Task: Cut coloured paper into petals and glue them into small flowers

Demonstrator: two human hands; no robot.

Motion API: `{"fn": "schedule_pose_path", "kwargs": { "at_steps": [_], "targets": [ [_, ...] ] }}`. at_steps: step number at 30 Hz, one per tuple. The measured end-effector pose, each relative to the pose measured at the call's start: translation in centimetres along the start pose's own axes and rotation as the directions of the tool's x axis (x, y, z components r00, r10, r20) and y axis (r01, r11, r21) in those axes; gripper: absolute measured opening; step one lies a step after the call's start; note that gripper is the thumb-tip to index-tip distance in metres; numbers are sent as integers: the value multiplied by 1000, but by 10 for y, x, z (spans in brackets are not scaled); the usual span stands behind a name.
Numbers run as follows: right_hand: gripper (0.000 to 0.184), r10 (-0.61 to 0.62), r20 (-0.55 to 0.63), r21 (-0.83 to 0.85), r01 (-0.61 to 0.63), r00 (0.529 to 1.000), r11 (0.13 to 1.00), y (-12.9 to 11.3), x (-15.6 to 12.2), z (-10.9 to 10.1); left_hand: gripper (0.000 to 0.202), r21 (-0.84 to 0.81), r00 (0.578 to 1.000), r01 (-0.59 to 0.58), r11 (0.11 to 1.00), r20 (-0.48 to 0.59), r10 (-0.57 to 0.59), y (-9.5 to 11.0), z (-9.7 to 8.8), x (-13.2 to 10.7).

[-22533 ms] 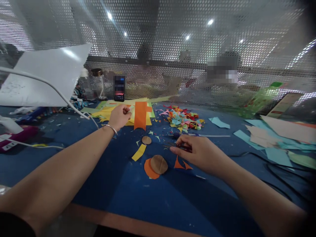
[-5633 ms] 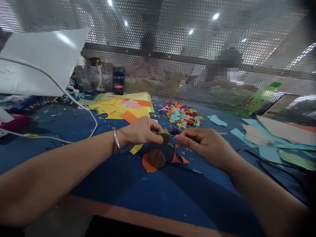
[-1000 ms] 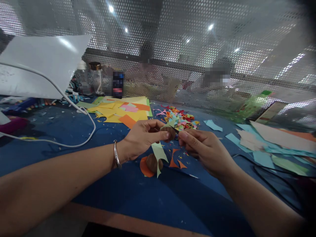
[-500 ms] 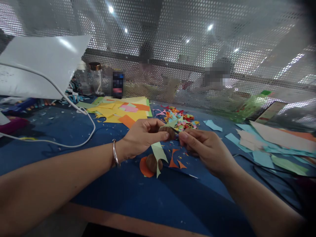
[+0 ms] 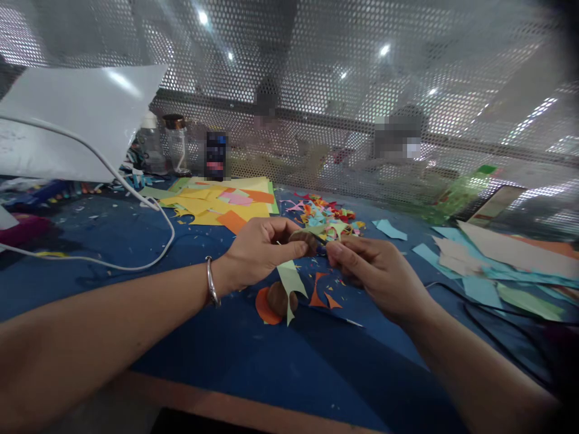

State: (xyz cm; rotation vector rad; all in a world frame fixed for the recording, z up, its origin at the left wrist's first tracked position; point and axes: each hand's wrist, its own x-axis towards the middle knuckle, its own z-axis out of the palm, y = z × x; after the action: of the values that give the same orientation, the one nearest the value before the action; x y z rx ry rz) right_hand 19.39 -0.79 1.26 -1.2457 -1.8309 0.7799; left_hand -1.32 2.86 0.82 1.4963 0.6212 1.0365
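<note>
My left hand (image 5: 260, 250), a silver bangle on its wrist, pinches a small brown disc (image 5: 304, 239) together with pale green paper (image 5: 292, 280) whose strip hangs down from it. Facing it, my right hand (image 5: 371, 271) is closed round a small dark tool, probably scissors, whose tip meets the paper at the disc. Below both hands a larger brown disc (image 5: 277, 298) lies on an orange paper circle (image 5: 262, 305) on the blue table (image 5: 271, 367). Orange triangular offcuts (image 5: 323, 292) lie beside it.
A stack of yellow and orange sheets (image 5: 226, 202) lies behind my left hand, a heap of colourful scraps (image 5: 330, 216) behind the right. A white cable (image 5: 136, 199) loops at left. Light blue and cream sheets (image 5: 497, 256) lie at right. Jars (image 5: 174, 144) stand by the perforated screen.
Little has moved in the last second: both hands stay together at the small disc, and the green strip still hangs. Earlier, the left hand reached to the paper stack.
</note>
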Motion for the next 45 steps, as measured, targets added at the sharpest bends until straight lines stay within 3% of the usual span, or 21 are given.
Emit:
{"fn": "schedule_pose_path", "kwargs": {
  "at_steps": [10,45],
  "targets": [
    [48,-34,-5,-55,33,999,998,1,0,-2,9,-4,999,33,999,24,-33,11,3,-2],
    [55,-75,-42,-255,62,996,965,-7,2,-5,2,-109,994,107,988,49,-102,5,-1,3]
  ]
}}
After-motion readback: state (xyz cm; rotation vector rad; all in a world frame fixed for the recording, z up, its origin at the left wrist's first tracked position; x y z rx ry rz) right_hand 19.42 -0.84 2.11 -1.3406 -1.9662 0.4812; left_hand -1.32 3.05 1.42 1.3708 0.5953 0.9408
